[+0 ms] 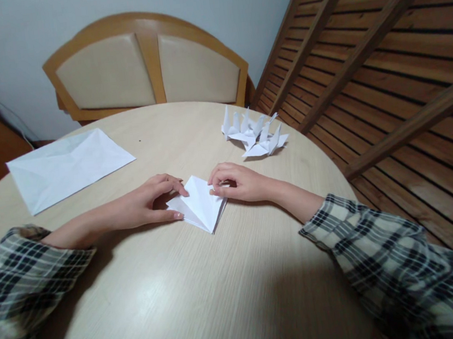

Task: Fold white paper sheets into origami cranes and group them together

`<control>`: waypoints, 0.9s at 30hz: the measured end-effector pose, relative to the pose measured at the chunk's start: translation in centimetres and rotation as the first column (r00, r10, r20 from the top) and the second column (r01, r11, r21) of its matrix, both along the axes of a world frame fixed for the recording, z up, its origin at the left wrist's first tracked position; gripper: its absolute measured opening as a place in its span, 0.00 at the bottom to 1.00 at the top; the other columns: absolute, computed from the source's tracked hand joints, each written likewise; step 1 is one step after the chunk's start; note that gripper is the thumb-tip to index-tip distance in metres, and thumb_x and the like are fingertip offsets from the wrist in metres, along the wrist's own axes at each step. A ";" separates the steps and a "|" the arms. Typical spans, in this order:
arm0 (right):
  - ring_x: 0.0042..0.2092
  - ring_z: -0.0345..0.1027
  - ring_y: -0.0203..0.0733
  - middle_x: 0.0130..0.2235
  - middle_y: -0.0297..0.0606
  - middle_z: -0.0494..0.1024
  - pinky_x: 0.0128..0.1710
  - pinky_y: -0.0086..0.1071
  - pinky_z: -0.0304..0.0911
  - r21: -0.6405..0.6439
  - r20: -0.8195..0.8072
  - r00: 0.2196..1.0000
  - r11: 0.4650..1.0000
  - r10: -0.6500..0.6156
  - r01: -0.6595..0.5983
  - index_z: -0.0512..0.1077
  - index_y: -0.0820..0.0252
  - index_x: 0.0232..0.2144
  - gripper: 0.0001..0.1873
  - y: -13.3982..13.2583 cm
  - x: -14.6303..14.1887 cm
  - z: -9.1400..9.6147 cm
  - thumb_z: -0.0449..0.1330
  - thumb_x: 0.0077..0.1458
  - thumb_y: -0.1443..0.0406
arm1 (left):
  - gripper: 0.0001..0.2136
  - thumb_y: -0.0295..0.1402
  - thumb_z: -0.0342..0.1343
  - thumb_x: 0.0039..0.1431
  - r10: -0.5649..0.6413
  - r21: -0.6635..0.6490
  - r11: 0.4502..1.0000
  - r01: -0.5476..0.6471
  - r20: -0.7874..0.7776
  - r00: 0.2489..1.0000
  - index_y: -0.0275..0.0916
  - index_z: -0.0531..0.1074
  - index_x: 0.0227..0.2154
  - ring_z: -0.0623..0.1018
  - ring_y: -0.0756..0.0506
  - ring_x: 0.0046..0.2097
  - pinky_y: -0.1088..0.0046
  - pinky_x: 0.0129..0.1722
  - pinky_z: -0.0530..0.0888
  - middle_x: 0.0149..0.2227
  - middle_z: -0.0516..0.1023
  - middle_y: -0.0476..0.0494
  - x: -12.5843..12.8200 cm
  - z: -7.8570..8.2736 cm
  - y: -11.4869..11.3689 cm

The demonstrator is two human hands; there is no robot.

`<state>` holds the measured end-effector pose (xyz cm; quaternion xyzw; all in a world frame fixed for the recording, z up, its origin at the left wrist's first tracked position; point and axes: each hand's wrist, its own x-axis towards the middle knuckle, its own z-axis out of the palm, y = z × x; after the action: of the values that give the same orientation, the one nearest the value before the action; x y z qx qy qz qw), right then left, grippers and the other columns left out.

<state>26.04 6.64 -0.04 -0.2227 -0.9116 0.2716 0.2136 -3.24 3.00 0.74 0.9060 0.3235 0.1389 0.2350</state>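
Observation:
A small sheet of white paper (203,202), folded into a layered diamond, lies on the table between my hands. My left hand (158,199) holds its left corner, with the thumb on the lower edge and the fingers on the upper edge. On the other side, my right hand (238,183) pinches the right part of the diamond between thumb and forefinger. Creases run down the paper's middle, and its lower point faces me. Some of its right corner is hidden by my right fingers.
Several folded white paper cranes (261,135) stand grouped at the back right of the round wooden table (176,296). Creased white paper sheets (71,166) lie at the back left. Beyond the table is a padded wooden headboard (151,63); a slatted wooden panel (388,72) is at the right.

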 end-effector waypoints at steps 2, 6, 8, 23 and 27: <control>0.47 0.69 0.44 0.43 0.41 0.77 0.51 0.41 0.64 -0.018 0.007 1.000 1.000 0.015 -0.015 0.72 0.58 0.33 0.12 0.1 0.2 0.1 0.63 0.61 0.56 | 0.16 0.42 0.60 0.63 -0.004 0.004 1.000 0.004 0.011 1.000 0.43 0.72 0.51 0.74 0.41 0.51 0.61 0.51 0.73 0.51 0.74 0.38 -0.1 0.0 0.1; 0.49 0.69 0.43 0.45 0.39 0.77 0.53 0.41 0.64 -0.137 0.014 0.999 0.990 0.040 -0.038 0.73 0.57 0.38 0.14 0.5 0.7 0.2 0.69 0.54 0.57 | 0.15 0.41 0.60 0.64 -0.007 -0.012 1.000 0.007 0.023 1.000 0.45 0.74 0.51 0.74 0.41 0.52 0.61 0.53 0.73 0.51 0.75 0.39 -0.2 0.1 0.1; 0.50 0.69 0.43 0.46 0.38 0.77 0.54 0.41 0.64 -0.176 0.021 0.998 0.983 0.052 -0.048 0.74 0.57 0.38 0.14 0.8 0.9 0.3 0.70 0.53 0.58 | 0.14 0.41 0.59 0.64 0.001 -0.035 0.999 0.000 0.031 1.000 0.45 0.74 0.51 0.75 0.41 0.52 0.62 0.53 0.73 0.51 0.75 0.39 -0.2 0.2 0.2; 0.51 0.69 0.43 0.46 0.40 0.77 0.57 0.42 0.63 -0.188 0.023 0.999 0.982 0.036 -0.031 0.74 0.57 0.35 0.07 0.8 0.9 0.3 0.67 0.57 0.61 | 0.16 0.36 0.57 0.61 0.040 -0.089 0.995 -0.038 0.026 0.999 0.44 0.74 0.52 0.76 0.39 0.51 0.59 0.52 0.74 0.52 0.76 0.37 0.0 0.8 -0.2; 0.49 0.70 0.42 0.46 0.41 0.78 0.54 0.41 0.64 -0.176 -0.001 1.000 0.984 0.023 -0.022 0.73 0.58 0.32 0.08 0.7 0.7 0.2 0.66 0.58 0.61 | 0.16 0.33 0.54 0.62 0.055 -0.084 0.995 -0.053 0.027 0.998 0.42 0.72 0.52 0.76 0.40 0.50 0.59 0.51 0.74 0.51 0.76 0.37 0.0 0.7 -0.3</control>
<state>26.77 7.36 0.14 -0.2306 -0.8866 0.3534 0.1894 -3.26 2.70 1.39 0.8842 0.3499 0.1449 0.2736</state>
